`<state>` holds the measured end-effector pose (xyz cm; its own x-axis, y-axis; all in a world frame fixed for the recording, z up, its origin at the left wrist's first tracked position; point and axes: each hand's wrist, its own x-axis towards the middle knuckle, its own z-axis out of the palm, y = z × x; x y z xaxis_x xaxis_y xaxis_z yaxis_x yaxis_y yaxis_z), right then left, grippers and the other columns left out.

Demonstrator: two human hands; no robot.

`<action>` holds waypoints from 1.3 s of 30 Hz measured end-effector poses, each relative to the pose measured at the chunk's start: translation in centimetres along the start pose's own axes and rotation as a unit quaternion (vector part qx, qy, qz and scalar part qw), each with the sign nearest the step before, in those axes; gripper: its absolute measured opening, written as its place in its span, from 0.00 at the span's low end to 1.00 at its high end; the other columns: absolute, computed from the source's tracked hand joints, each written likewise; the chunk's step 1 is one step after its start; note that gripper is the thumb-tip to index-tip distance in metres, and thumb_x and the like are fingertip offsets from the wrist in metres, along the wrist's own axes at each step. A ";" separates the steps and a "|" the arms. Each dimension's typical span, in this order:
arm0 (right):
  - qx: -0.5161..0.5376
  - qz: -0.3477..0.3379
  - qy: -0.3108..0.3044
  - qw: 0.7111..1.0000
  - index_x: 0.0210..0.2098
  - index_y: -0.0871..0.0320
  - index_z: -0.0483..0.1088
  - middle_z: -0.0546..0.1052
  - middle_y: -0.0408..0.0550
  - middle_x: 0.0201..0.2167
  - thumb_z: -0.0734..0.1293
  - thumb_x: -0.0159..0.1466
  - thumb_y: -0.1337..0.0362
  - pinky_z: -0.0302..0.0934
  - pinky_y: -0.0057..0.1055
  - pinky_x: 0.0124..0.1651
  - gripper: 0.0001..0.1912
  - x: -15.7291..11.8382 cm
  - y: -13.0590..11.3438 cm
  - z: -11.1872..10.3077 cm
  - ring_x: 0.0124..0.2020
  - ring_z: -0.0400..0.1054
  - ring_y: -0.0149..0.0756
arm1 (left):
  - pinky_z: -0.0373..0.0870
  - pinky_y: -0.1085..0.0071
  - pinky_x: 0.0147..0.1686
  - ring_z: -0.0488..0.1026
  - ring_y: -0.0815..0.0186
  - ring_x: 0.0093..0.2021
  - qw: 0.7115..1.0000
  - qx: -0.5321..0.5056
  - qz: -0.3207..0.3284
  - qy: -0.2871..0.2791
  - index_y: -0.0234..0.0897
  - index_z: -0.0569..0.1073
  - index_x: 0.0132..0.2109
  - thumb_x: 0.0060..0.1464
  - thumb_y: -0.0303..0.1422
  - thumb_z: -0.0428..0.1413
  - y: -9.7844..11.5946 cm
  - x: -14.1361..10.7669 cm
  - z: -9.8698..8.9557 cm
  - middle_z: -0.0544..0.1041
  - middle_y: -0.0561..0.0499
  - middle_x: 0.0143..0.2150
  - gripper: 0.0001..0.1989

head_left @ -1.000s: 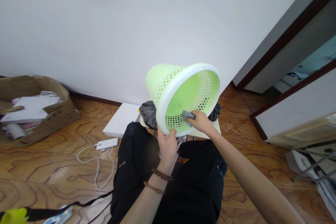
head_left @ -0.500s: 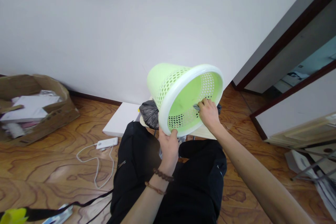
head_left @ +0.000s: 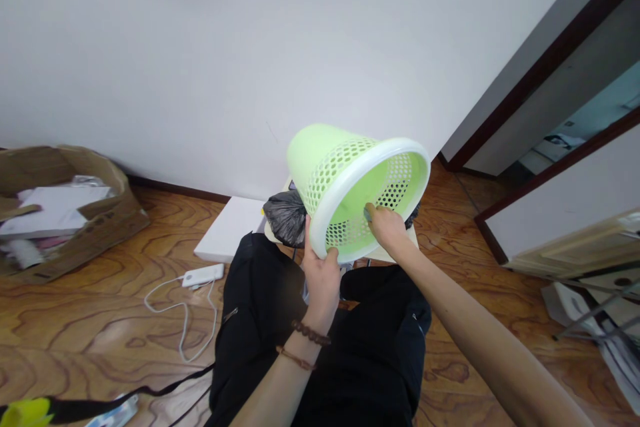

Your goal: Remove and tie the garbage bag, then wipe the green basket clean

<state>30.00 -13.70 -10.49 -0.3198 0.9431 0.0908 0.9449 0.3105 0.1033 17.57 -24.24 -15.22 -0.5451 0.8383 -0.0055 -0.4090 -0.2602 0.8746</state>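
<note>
A light green plastic wastebasket [head_left: 314, 150] with hexagonal holes and a white rim lies tilted, its mouth turned toward me and to the right. My left hand [head_left: 321, 277] grips the lower left of that rim, thumb inside and fingers outside. Reaching into the mouth, my right hand [head_left: 387, 230] is closed on a small grey-blue piece [head_left: 367, 214], which looks like folded cloth; most of it is hidden by the fingers. A black plastic bag [head_left: 286, 217] lies beside and partly behind the wastebasket, on a pale seat or small table [head_left: 383, 253].
To the left stands an open cardboard box [head_left: 100, 227] with papers and packaging. On the wood floor lie a white flat box [head_left: 220, 230] and a white power strip [head_left: 203, 275] with its cable. A white wall rises behind; a doorway and a metal-legged rack [head_left: 600, 310] are at right.
The wastebasket has shifted slightly right and turned a little. My right hand has moved left and down inside its mouth with the grey-blue piece. My left hand keeps its hold on the rim.
</note>
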 end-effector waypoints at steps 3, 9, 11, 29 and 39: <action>0.110 -0.021 -0.033 0.993 0.44 0.60 0.65 0.74 0.54 0.35 0.62 0.61 0.61 0.54 0.29 0.35 0.13 0.3 0.1 -0.4 0.36 0.67 0.40 | 0.65 0.64 0.51 0.70 0.63 0.49 1.000 -0.013 -0.009 0.001 0.41 0.61 0.58 0.45 0.23 0.53 0.2 0.1 0.2 0.70 0.46 0.53 0.31; 0.172 -0.040 -0.032 0.984 0.44 0.61 0.65 0.74 0.52 0.38 0.61 0.60 0.64 0.53 0.29 0.39 0.13 0.3 -0.5 0.0 0.39 0.65 0.39 | 0.66 0.64 0.50 0.71 0.64 0.47 0.999 -0.020 -0.010 0.024 0.43 0.60 0.58 0.45 0.23 0.53 0.6 0.3 0.5 0.70 0.47 0.52 0.32; 0.112 -0.040 0.005 0.993 0.46 0.61 0.65 0.73 0.54 0.40 0.61 0.59 0.67 0.52 0.32 0.43 0.15 0.2 -0.7 0.0 0.43 0.63 0.41 | 0.65 0.64 0.51 0.71 0.65 0.47 1.000 -0.012 -0.004 0.025 0.42 0.62 0.57 0.45 0.23 0.53 0.7 0.4 0.4 0.71 0.47 0.51 0.30; 0.265 -0.047 -0.059 0.961 0.28 0.59 0.69 0.70 0.44 0.24 0.59 0.61 0.50 0.52 0.26 0.31 0.19 0.3 0.2 0.8 0.27 0.63 0.32 | 0.67 0.65 0.48 0.71 0.63 0.48 1.000 -0.007 -0.022 0.021 0.41 0.62 0.57 0.45 0.23 0.53 0.8 0.0 0.5 0.70 0.47 0.53 0.31; 0.181 -0.116 -0.030 0.976 0.39 0.60 0.66 0.70 0.50 0.37 0.62 0.56 0.65 0.53 0.29 0.41 0.11 -0.2 -1.6 1.2 0.38 0.63 0.36 | 0.68 0.66 0.47 0.72 0.64 0.44 0.999 0.002 -0.024 0.033 0.41 0.63 0.57 0.44 0.22 0.53 1.1 0.1 0.4 0.71 0.46 0.52 0.30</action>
<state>28.61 -14.24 -11.84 -0.5335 0.8445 0.0474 0.8136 0.5276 -0.2443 17.35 -24.20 -14.09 -0.5722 0.8162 -0.0806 -0.4342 -0.2181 0.8740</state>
